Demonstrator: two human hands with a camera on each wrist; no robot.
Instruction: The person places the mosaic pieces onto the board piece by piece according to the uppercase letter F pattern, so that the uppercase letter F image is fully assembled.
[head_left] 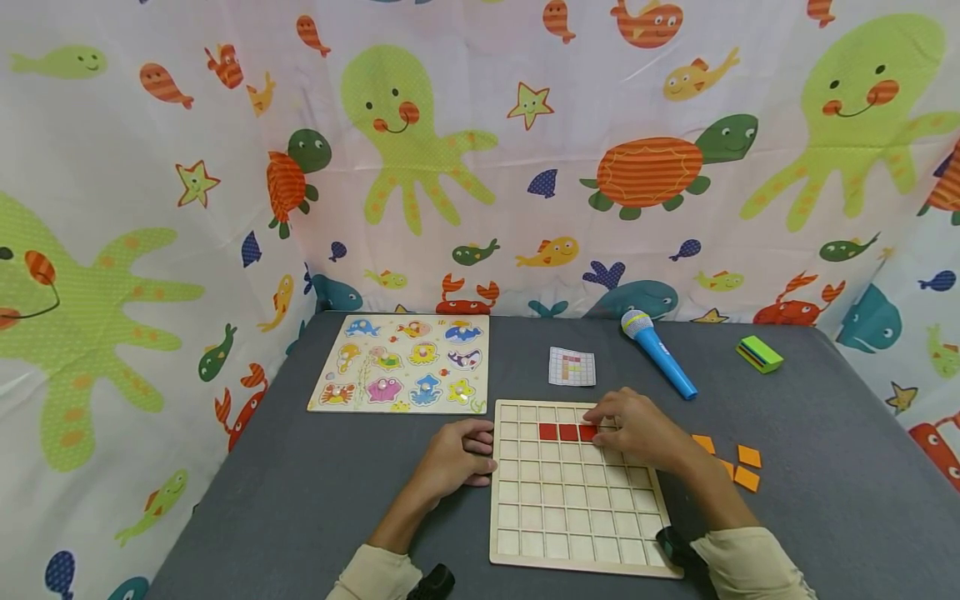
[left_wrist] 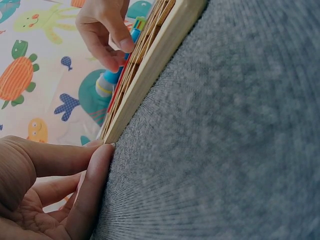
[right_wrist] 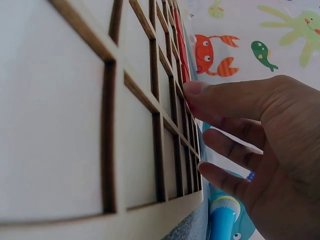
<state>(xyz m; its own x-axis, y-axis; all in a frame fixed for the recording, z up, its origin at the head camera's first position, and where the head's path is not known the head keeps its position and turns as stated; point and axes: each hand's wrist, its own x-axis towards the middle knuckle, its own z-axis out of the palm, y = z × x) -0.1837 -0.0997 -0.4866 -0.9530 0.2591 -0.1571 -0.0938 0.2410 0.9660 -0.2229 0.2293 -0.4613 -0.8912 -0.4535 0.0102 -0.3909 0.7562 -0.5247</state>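
Note:
A wooden grid board (head_left: 551,546) lies on the grey table, with red square tiles (head_left: 568,432) in a row of its cells near the far side. At the board's left edge, my left hand (head_left: 453,457) holds the rim between thumb and fingers; the left wrist view shows the thumb (left_wrist: 92,200) and forefinger meeting at the frame. Over the upper right cells, my right hand (head_left: 637,429) has its thumb and forefinger on the rightmost red tile (head_left: 588,433). In the right wrist view the thumb (right_wrist: 220,97) partly covers that tile, and the other fingers are bent.
Several orange tiles (head_left: 748,456) lie right of the board, some partly behind the right forearm. Beyond the board are a small printed grid card (head_left: 572,367), a blue toy microphone (head_left: 660,354) and a green block (head_left: 760,354). A sea-animal peg puzzle (head_left: 401,362) lies back left.

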